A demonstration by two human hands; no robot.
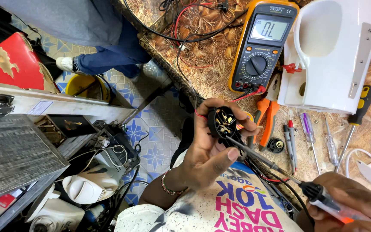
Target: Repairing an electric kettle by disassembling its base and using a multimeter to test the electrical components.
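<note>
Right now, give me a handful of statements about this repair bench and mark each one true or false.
1. The left hand holds a small round black part. True.
2. The right hand holds a hammer. False: it holds a slim screwdriver-like tool whose tip reaches into the black part.
3. A yellow multimeter lies on the bench, its display lit. True.
4. The white kettle body stands on the floor. False: it lies on the bench beside the multimeter.
5. Orange-handled pliers lie below the multimeter. True.
6. The multimeter's red and black leads are unplugged. False: they are plugged in at its lower end.
</note>
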